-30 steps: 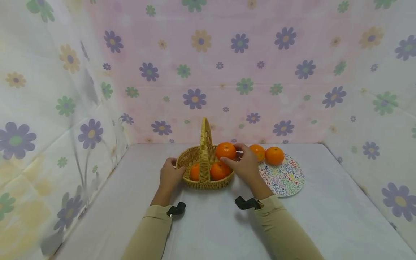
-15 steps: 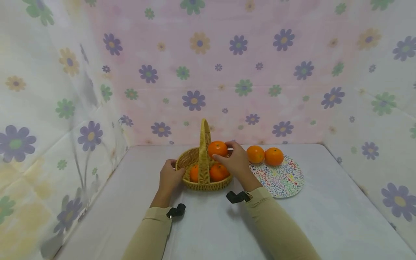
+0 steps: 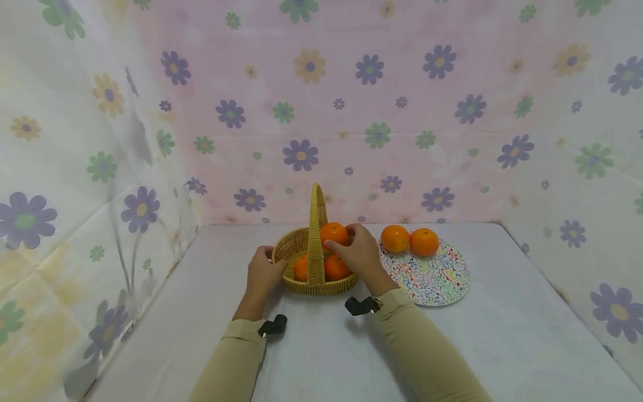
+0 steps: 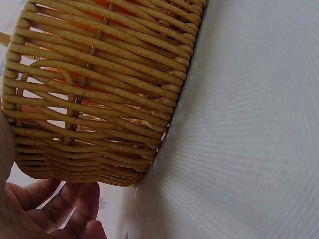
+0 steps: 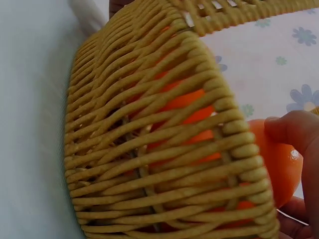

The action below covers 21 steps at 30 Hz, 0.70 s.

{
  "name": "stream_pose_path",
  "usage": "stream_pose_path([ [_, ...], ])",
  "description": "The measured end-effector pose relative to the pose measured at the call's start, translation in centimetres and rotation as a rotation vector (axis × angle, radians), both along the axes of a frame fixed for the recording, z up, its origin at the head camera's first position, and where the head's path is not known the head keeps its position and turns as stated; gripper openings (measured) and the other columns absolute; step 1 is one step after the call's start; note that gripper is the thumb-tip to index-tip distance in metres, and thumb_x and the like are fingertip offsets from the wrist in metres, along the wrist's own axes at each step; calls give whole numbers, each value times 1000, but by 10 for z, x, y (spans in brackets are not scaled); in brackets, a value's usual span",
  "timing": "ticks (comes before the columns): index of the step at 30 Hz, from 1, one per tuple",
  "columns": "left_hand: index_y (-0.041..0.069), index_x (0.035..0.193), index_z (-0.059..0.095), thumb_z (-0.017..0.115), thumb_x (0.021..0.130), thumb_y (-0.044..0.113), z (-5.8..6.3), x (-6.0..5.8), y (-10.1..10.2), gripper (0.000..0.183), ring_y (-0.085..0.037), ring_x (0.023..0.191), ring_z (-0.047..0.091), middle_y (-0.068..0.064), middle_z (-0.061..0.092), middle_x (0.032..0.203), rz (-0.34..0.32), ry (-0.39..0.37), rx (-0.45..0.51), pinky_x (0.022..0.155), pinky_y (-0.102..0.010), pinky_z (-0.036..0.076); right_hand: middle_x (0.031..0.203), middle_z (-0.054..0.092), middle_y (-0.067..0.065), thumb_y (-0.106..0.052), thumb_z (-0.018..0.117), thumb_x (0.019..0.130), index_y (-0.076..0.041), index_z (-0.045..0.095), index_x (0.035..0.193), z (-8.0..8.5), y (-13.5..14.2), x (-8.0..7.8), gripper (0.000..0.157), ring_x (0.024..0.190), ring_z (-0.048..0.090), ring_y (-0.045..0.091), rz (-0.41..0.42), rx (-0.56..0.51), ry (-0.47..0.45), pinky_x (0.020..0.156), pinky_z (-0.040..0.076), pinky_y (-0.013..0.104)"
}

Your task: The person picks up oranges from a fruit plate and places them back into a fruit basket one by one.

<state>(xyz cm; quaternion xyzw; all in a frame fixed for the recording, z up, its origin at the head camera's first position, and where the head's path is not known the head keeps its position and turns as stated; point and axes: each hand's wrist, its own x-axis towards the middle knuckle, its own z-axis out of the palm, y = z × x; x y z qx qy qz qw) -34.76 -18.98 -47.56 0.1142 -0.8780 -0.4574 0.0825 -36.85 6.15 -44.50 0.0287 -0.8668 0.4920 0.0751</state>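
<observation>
A yellow woven basket point(image 3: 291, 283) with a tall arched handle stands on the table. My left hand point(image 3: 263, 273) grips its left rim, thumb over the edge; in the left wrist view the fingers point(image 4: 87, 199) curl round the basket's end. An orange point(image 3: 334, 234) sits between the thumb and fingers of my right hand point(image 3: 363, 254), low over the right half of the basket and partly below the rim in the right wrist view. Below it, right of the handle, lies another orange point(image 3: 336, 268). One more orange point(image 3: 300, 269) lies left of the handle, partly hidden by it.
To the right lies a round, colourfully speckled mat point(image 3: 437, 279). Two more oranges, a left one point(image 3: 394, 239) and a right one point(image 3: 424, 242), rest at its back edge. Flower-patterned cloth point(image 3: 372, 111) hangs behind and along both sides of the white table point(image 3: 311, 346).
My right hand has carried the orange left from beside the basket's right rim and then lowered it toward the oranges inside. The left hand stays on the basket rim.
</observation>
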Motion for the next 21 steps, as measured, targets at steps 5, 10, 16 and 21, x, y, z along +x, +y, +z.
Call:
stream_pose_path([
  [5,3,138,50,68,91,23,0,0,0,53,-31,113,58,-18,59,131,-3,2,-2,98,-46,54,128,65,7,-58,81,82,-10,56,136,-2,-4,-3,76,113,65,25,-23,58,4,96,58,45],
  [10,3,137,50,68,91,23,1,1,0,53,-31,112,58,-18,60,130,-7,1,-8,97,-46,55,126,66,8,-59,79,82,-8,57,135,-3,-7,-4,77,110,65,26,-44,102,-18,94,59,45],
  [16,3,136,50,68,91,23,0,-1,0,52,-31,111,58,-18,60,129,0,0,-5,96,-46,55,122,66,7,-58,79,82,-9,58,133,-4,-10,-5,74,106,65,25,-67,131,-39,92,59,44],
  [21,4,138,50,68,91,23,0,-1,1,53,-31,112,58,-17,59,130,10,-16,0,98,-46,55,113,68,6,-59,78,83,-8,61,127,-3,-13,-7,70,97,65,24,-81,187,-52,86,60,41],
])
